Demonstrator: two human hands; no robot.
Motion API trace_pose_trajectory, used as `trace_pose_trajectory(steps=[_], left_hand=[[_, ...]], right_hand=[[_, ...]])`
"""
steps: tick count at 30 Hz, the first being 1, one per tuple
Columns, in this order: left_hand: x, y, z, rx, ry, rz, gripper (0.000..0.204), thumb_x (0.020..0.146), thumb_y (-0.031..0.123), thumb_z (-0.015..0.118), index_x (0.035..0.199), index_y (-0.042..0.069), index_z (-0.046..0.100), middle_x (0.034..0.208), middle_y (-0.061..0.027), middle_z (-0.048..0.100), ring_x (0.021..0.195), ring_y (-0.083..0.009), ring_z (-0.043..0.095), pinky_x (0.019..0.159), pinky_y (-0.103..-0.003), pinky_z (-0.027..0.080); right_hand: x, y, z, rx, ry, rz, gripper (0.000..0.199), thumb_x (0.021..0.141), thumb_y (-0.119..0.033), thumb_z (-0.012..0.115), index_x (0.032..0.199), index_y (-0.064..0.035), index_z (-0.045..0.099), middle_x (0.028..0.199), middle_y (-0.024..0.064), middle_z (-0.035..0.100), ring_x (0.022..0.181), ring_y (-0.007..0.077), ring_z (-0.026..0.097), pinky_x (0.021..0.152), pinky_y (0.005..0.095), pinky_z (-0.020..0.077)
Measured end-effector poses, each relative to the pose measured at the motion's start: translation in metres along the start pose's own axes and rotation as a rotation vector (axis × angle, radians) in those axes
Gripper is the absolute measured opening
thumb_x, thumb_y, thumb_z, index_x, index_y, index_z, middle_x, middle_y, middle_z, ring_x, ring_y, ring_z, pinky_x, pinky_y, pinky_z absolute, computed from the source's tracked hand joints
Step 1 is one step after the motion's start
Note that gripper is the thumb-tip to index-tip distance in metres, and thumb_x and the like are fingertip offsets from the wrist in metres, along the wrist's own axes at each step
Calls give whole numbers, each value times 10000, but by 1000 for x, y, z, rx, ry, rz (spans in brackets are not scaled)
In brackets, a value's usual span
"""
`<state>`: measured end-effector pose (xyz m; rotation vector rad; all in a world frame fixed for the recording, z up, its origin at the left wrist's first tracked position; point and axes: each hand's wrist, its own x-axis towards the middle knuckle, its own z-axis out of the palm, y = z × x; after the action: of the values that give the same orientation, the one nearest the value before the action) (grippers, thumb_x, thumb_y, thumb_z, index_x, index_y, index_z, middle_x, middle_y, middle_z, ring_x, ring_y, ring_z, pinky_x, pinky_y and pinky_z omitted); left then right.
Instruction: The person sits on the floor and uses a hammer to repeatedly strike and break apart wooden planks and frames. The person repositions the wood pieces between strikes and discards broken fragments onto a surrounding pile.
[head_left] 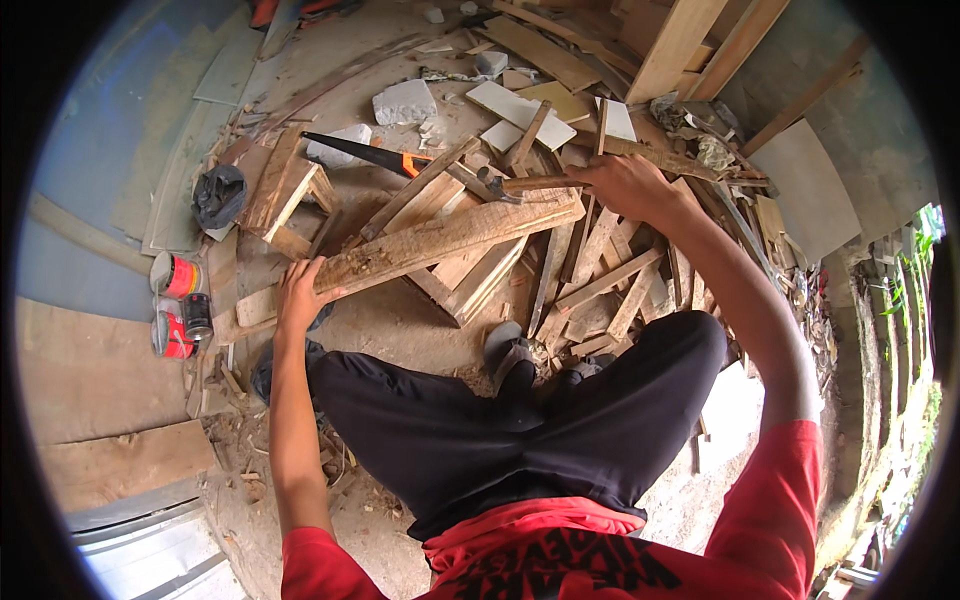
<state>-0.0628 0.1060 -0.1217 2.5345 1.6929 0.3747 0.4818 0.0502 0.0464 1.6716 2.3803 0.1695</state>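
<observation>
A long rough wooden beam [430, 245] slants across in front of me, its right end higher in the view. My left hand [302, 292] grips it near its left end, thumb along the near side. My right hand [628, 186] is closed round the handle of a claw hammer [535, 184]. The hammer's metal head is over the beam's upper edge near the right end; whether they touch I cannot tell. Under the beam is a box-like wooden frame [465, 290]. A handsaw [365, 152] with an orange-and-black handle lies just beyond.
Scrap wood [610, 270] is heaped to the right, by my feet. Beyond lie concrete chunks [404, 102] and white board pieces [520, 112]. On the left are a small wooden frame [285, 195], a black bag [218, 196] and several cans [176, 275].
</observation>
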Motion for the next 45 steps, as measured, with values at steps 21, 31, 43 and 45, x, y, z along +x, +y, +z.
trace_pose_trajectory(steps=[21,31,43,45], left_hand=[[28,16,-17,-86,-158,33,776,752,409,844,1426,155,555,1336,-109,579,1271,-339,509,1074,-464,422],[38,21,-17,-78,-149,45,878,744,400,856,1490,141,470,1467,-170,482,1374,-366,416,1133,-469,362],[29,89,109,-2003,730,-1012,1140,771,742,690,1563,53,247,1607,-177,259,1484,-338,231,1200,-527,207],[50,88,98,-1992,652,-969,1047,784,713,697,1534,80,330,1591,-153,301,1461,-333,271,1188,-557,214]], right_hand=[[-42,20,-19,182,-443,-109,532,944,-174,623,1449,-104,469,995,178,657,928,342,663,917,485,502],[-71,10,9,29,-298,-224,561,938,-204,628,1433,-35,425,768,147,585,642,253,660,590,354,542],[-97,-9,2,218,-234,-80,521,941,-193,628,1419,-104,440,669,165,624,654,364,675,601,451,542],[-104,-8,12,302,-202,-100,509,943,-193,626,1411,-99,448,654,165,619,654,367,676,606,450,549]])
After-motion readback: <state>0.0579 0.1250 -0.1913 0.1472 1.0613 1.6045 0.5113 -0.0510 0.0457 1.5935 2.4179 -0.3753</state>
